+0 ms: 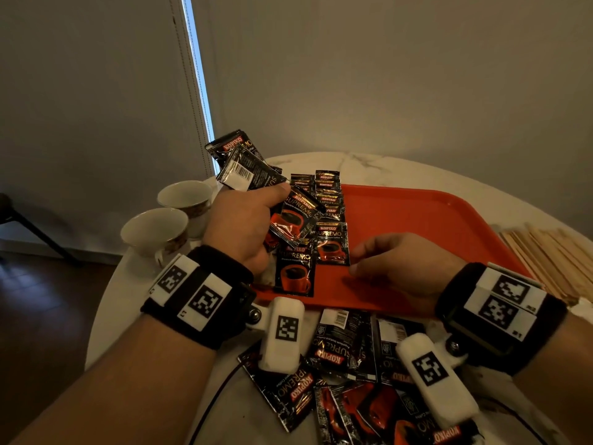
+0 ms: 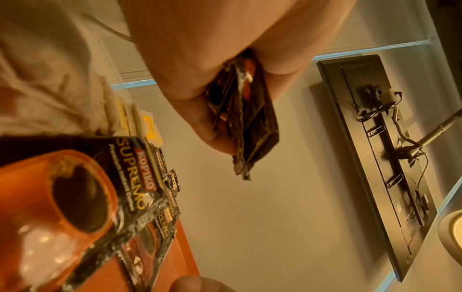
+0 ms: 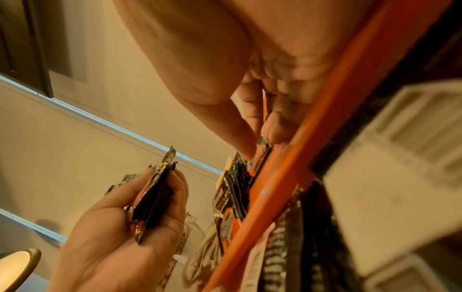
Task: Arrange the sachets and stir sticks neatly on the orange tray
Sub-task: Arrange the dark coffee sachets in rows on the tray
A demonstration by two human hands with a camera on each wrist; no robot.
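My left hand (image 1: 256,216) hovers over the orange tray's (image 1: 417,216) left end and grips a fan of black Kopiko sachets (image 1: 253,178); the left wrist view shows the bundle (image 2: 247,118) clamped in the fist. A row of overlapping sachets (image 1: 327,194) lies along the tray's left side. My right hand (image 1: 356,258) rests low on the tray, and its thumb and fingertips pinch the right edge of the nearest sachet in that row (image 1: 332,242), whose corner (image 3: 262,146) shows in the right wrist view. Wooden stir sticks (image 1: 552,252) lie in a heap right of the tray.
Loose sachets (image 1: 353,380) are scattered on the marble table in front of the tray, under my wrists. Two empty cups (image 1: 154,232) stand to the left near the table edge. The tray's middle and right part holds nothing.
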